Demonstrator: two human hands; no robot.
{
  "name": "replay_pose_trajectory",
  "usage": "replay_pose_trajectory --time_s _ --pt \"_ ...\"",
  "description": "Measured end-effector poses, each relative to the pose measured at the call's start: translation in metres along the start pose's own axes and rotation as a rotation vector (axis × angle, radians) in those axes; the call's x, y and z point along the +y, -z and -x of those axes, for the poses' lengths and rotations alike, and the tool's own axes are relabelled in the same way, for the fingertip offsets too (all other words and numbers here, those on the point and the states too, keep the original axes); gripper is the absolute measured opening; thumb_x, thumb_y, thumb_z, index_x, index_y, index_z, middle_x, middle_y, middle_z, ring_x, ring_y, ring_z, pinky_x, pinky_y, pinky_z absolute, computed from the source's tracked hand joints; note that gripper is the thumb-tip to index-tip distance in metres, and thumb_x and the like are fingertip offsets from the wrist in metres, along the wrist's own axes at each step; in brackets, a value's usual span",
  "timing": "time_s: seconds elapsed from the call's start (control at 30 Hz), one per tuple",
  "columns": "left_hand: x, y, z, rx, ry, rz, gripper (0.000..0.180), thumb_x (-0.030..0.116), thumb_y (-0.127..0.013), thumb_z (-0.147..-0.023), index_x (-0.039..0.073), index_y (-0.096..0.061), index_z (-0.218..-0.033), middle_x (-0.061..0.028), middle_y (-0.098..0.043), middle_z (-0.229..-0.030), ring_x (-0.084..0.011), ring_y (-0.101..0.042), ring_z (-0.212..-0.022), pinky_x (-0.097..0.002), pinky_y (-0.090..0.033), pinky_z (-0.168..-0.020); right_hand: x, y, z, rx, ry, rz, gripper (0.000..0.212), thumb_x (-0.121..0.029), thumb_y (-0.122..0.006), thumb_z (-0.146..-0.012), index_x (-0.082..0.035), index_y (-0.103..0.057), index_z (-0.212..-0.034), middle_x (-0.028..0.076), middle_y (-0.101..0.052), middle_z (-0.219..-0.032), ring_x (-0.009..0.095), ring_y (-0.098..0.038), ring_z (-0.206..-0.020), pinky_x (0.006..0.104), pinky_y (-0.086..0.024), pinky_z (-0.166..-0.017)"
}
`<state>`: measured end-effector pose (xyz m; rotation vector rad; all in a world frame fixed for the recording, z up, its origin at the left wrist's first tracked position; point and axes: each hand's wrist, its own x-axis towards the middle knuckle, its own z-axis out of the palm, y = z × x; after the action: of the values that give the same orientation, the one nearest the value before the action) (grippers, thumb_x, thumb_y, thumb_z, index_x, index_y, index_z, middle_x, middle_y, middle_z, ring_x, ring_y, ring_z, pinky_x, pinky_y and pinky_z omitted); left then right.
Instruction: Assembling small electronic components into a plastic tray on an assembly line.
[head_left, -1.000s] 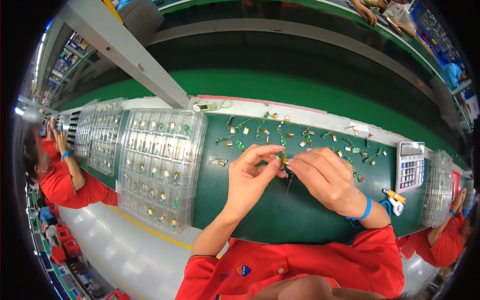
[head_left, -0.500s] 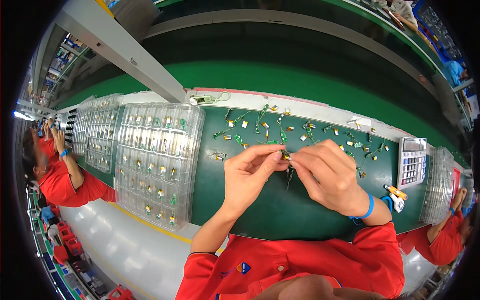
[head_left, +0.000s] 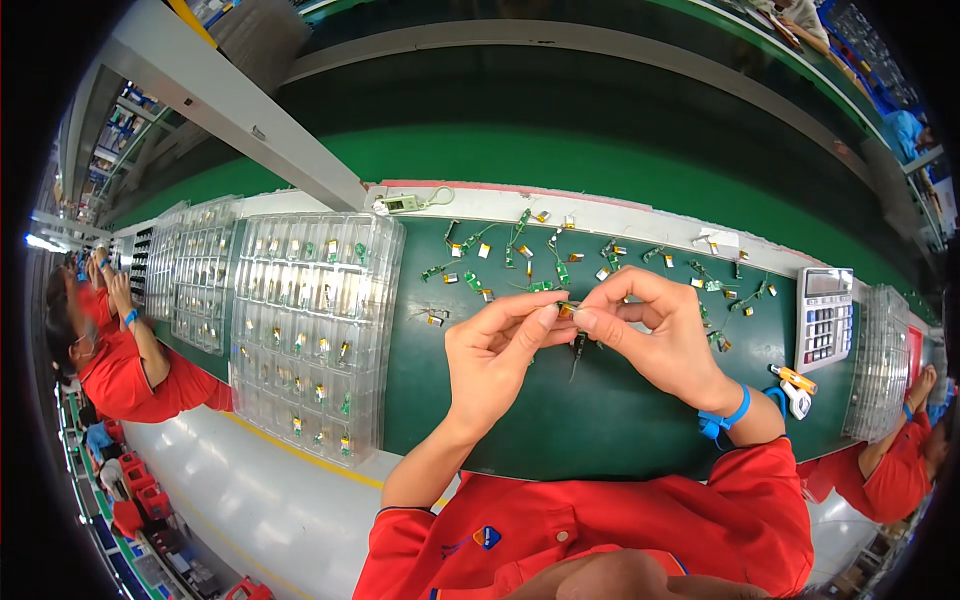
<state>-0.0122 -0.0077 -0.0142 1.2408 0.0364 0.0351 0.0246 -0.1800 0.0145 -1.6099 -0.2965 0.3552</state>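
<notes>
Both hands meet over the middle of the green bench mat. Between the fingertips is a small circuit board with a battery, partly hidden by the fingers. My left hand pinches it from the left with thumb and forefinger. From the right, my right hand pinches its other end, the remaining fingers curled. A thin dark wire hangs below the fingertips. Beyond the hands lie several loose green circuit boards wired to small silver and yellow batteries.
Clear plastic trays of parts stand at left. A calculator, an orange-handled cutter and white-and-blue scissors lie at right, beside stacked trays. A small green device rests on the ledge. Co-workers in red sit on both sides.
My right hand has turned and its fingers have lifted and spread a little, the pinch staying at the small part. My left hand has hardly moved.
</notes>
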Motion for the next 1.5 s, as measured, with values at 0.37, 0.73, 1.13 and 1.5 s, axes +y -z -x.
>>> replay_pose_trajectory --time_s 0.37,0.73,1.13,1.5 --pt "-0.003 0.005 -0.001 -0.045 -0.105 -0.038 0.018 -0.002 -0.064 -0.086 -0.005 -0.063 -0.104 -0.012 -0.067 -0.094 -0.0178 -0.066 -0.088 -0.0285 -0.056 -0.078 0.005 -0.007 -0.002 0.013 0.015 -0.133 0.01 -0.006 -0.066 -0.087 0.002 -0.061 -0.089 0.006 -0.061 -0.088 0.011 -0.06 -0.082 0.0259 -0.053 -0.073" --pt "-0.006 0.008 -0.001 -0.055 -0.096 0.057 0.014 -0.001 -0.062 -0.088 -0.004 -0.06 -0.101 -0.011 -0.067 -0.094 -0.0142 -0.065 -0.086 -0.0258 -0.054 -0.076 0.007 -0.017 0.002 0.246 0.567 0.445 0.027 -0.001 -0.08 -0.067 -0.001 -0.064 -0.089 0.008 -0.064 -0.08 0.018 -0.059 -0.069 0.0273 -0.048 -0.059" --pt "-0.003 0.002 -0.002 -0.07 -0.05 0.061 0.014 0.003 -0.059 -0.091 -0.002 -0.057 -0.103 -0.0099 -0.065 -0.091 -0.0135 -0.064 -0.083 -0.0257 -0.052 -0.075 0.012 -0.008 -0.001 0.24 0.739 0.559 0.026 0.0 -0.078 -0.065 0.0 -0.067 -0.088 0.009 -0.065 -0.079 0.023 -0.061 -0.067 0.0299 -0.048 -0.057" --pt "-0.002 0.011 -0.003 -0.153 -0.084 0.051 0.01 -0.006 -0.06 -0.087 -0.003 -0.056 -0.096 -0.0136 -0.065 -0.091 -0.0176 -0.065 -0.084 -0.0281 -0.054 -0.077 0.011 -0.003 -0.005 0.158 0.753 0.541 0.023 -0.001 -0.078 -0.066 0.001 -0.067 -0.087 0.011 -0.066 -0.077 0.025 -0.063 -0.068 0.0307 -0.049 -0.057"
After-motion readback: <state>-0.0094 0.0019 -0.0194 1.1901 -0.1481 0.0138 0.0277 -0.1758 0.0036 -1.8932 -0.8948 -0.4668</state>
